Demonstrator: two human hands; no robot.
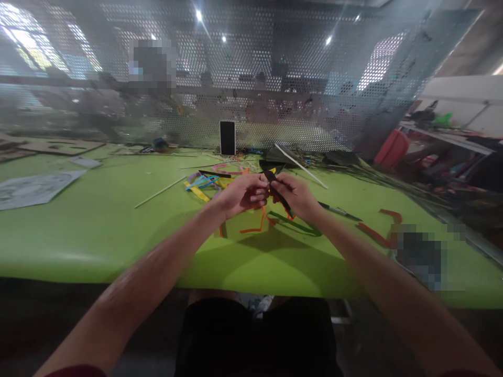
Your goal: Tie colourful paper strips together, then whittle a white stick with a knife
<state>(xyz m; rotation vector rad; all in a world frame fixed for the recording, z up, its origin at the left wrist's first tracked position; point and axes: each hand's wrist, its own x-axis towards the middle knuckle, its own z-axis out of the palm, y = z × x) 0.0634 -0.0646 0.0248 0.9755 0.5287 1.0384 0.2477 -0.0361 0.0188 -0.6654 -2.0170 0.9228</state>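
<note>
Both hands meet over the middle of the green table (165, 246). My right hand (293, 192) is closed around a dark strip (282, 200), whose ends show above and below the fingers. My left hand (248, 192) has its fingers curled, with thumb and forefinger pinched at the strip's left edge; exactly what they grip is too small to tell. Orange strips (255, 229) and a green strip (298, 225) lie just below the hands. Left of them is a loose bunch of blue strips (202, 181) and yellow strips (198, 192).
A phone-like dark panel (227, 138) stands upright against the perforated metal screen (251, 78). A thin pale stick (160, 192) lies left, a white stick (301, 165) and a pen (341, 211) right. A printed sheet (35, 188) lies far left, red-orange strips (373, 233) far right.
</note>
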